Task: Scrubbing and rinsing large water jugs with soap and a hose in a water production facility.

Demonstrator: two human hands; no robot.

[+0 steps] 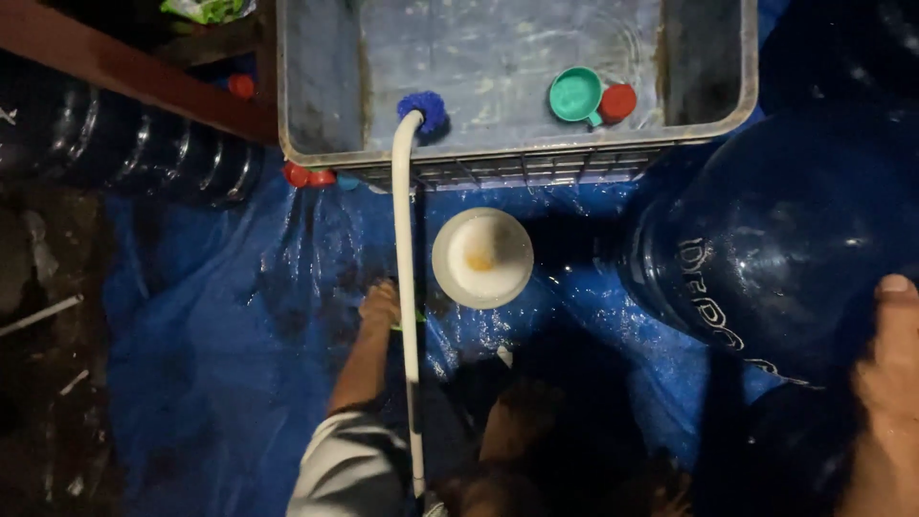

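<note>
My left hand (380,304) reaches down to the wet blue tarp (211,364), right beside a white hose (409,287). A small green bit shows just past the hose, and the fingers are hidden. The hose runs up into a grey crate (517,158) of water and ends in a blue tuft (426,107). A round white bowl-shaped thing (481,257) with a yellowish centre stands just right of the hose. My right hand (890,383) lies against the side of a large dark blue bottle (775,258) lying at the right, thumb flat on it.
A green cup (575,94) and a red cap (618,102) float in the crate. Dark ribbed bottles (182,153) lie at the left under a wooden beam (124,72). Red caps (306,176) sit at the crate's corner. My knees (517,421) are at the bottom.
</note>
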